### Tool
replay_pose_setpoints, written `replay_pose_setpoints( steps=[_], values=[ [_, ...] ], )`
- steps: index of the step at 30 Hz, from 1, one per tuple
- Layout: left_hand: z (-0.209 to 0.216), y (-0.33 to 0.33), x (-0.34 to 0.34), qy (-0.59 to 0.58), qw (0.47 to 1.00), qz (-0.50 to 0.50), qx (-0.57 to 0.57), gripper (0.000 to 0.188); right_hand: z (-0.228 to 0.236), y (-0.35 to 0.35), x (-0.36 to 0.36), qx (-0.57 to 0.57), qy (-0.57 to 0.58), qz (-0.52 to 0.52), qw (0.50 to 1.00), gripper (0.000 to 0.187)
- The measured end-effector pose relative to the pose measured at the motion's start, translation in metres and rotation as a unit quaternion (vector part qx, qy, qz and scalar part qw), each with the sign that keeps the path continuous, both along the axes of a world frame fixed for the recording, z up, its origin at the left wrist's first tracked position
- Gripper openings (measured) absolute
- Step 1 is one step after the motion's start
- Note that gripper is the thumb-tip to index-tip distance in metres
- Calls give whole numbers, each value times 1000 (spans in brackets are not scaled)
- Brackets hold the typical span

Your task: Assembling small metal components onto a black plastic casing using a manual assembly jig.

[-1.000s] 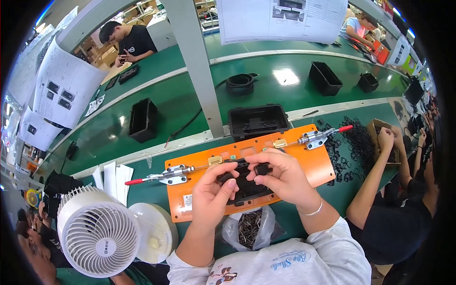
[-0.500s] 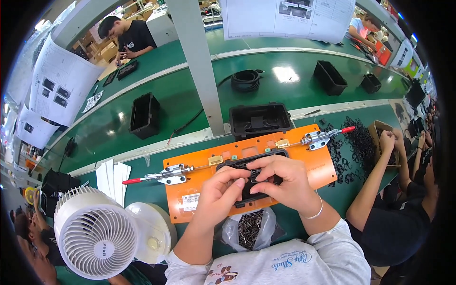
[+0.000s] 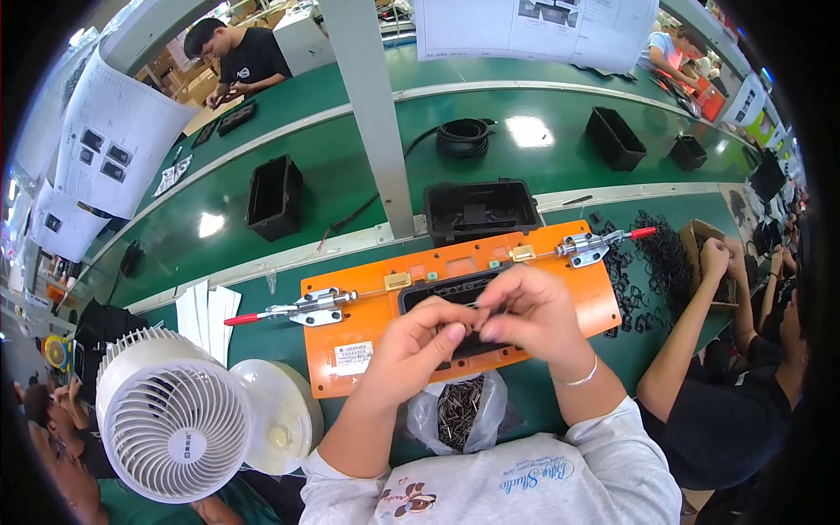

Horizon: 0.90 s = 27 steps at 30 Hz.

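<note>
Single head view, from left one of two fisheye cameras worn side by side on person's head. Faces down and forward over green desk [image 3: 271,341]. Close: wearer's shirt [image 3: 525,481] at lower edge, orange plate [image 3: 569,306] mid-picture. Far: seated co-worker [image 3: 254,66], upper left. Straight edges bow toward dark round rim.

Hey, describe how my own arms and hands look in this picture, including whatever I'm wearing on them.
Your left hand and right hand are gloveless, your forearms bare below short, pale grey sleeves. A thin, light bracelet circles the right wrist; none shows on the left.
</note>
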State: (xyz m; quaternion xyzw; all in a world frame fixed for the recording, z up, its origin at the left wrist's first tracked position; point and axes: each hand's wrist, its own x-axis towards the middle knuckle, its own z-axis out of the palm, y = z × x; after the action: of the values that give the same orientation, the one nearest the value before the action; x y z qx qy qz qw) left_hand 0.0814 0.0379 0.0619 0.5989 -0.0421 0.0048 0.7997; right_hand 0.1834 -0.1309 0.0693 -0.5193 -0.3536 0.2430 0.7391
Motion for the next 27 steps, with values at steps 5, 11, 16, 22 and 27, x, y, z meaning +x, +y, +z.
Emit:
replay_pose_setpoints(
  steps=[5,11,16,22,27],
  values=[
    [6,10,-2,-33,995,94,12,36,2,-14,23,-44,60,-104,992,15],
    [6,13,-2,-70,986,152,12,40,15,-26,28,-93,26,-96,991,30],
    [-1,23,-7,-72,986,149,0,33,29,-30,47,-141,-23,-123,982,22],
    [1,36,-7,-149,959,231,67,16,27,-24,80,-229,-91,-79,966,13],
    [6,47,-17,-62,969,240,22,19,22,-12,89,-305,-300,-59,902,19]
  ],
)
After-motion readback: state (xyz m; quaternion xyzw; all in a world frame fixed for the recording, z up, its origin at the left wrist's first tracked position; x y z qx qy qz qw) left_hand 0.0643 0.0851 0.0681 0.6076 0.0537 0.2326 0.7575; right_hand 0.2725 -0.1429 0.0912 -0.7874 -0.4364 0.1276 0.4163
